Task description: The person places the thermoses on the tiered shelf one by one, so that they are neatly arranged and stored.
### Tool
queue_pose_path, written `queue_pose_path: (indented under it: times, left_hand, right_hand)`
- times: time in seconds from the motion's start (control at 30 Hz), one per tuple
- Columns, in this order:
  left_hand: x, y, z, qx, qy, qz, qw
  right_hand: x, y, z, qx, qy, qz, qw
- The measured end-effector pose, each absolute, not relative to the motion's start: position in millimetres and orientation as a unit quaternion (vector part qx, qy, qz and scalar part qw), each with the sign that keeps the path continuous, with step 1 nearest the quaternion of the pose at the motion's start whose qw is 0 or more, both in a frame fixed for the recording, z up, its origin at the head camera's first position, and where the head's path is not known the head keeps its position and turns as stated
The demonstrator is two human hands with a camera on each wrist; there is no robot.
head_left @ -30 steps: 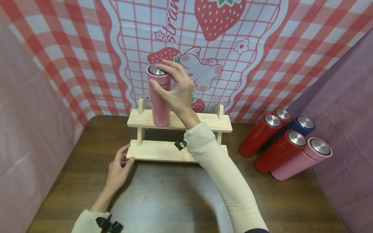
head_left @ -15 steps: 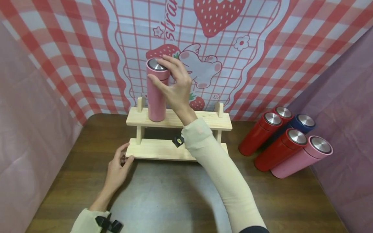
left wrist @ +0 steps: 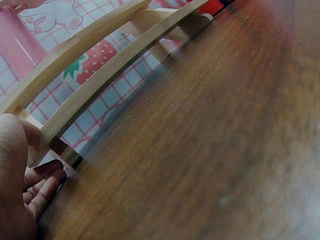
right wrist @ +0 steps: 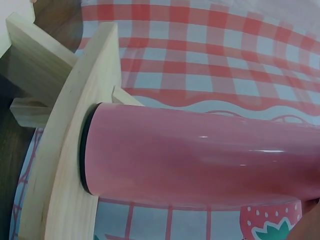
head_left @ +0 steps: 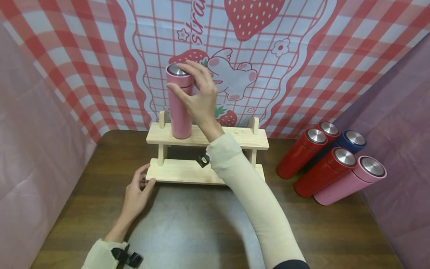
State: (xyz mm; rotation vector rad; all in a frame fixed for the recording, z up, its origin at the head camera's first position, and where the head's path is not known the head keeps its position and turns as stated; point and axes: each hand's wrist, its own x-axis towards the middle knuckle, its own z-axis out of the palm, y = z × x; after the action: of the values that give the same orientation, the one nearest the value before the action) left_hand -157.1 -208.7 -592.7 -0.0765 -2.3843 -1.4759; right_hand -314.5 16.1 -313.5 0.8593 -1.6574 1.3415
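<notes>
A pink thermos (head_left: 181, 108) with a steel-topped lid stands upright toward the left of the upper board of a two-tier wooden display rack (head_left: 231, 136). My right hand (head_left: 201, 95) grips it near the lid, thumb in front and fingers over the far side. In the right wrist view the thermos (right wrist: 200, 155) has its dark base against the board. Down at the left end of the lower board, my left hand (head_left: 136, 194) holds the rack's corner between thumb and fingers. The left wrist view shows that hand (left wrist: 20, 175) at the rack's end, its lower fingers curled.
Several more thermoses stand grouped at the right: a red one (head_left: 302, 153), another red one (head_left: 326, 172), a blue one (head_left: 351, 141) and a pink one (head_left: 351, 181). A checked strawberry cloth (head_left: 285, 74) hangs behind the wooden table (head_left: 84, 209).
The pink thermos, in my right hand, has shifted slightly back and left, from the upper board's front edge onto the board. My left hand has stayed at the rack's corner.
</notes>
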Motion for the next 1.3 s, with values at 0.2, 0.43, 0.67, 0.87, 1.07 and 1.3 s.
queue_pose_path:
  times: [0.2, 0.43, 0.67, 0.87, 1.07, 1.3]
  left_hand:
    - [-157.1, -207.8, -594.0, -0.032, -0.831, -0.530, 0.169]
    - [-158.2, -207.5, -595.0, -0.024, -0.832, -0.529, 0.166]
    - [-158.2, -208.3, -593.4, -0.021, -0.837, -0.524, 0.159]
    - [-157.1, -210.1, -592.9, -0.020, -0.842, -0.515, 0.159]
    - [-158.4, -210.9, -595.3, -0.021, -0.842, -0.515, 0.160]
    - [-158.9, -210.7, -596.6, -0.021, -0.840, -0.518, 0.159]
  right_hand:
    - [-315.4, 12.5, -315.6, 0.340, -0.668, 0.525, 0.404]
    - [-311.1, 7.6, -314.5, 0.316, -0.685, 0.519, 0.401]
    - [-305.0, 6.0, -311.1, 0.304, -0.698, 0.524, 0.381]
    - [-299.4, 3.2, -308.8, 0.305, -0.701, 0.531, 0.365]
    - [-297.6, 3.2, -307.0, 0.305, -0.699, 0.543, 0.351]
    - [-295.8, 8.5, -306.8, 0.306, -0.690, 0.570, 0.325]
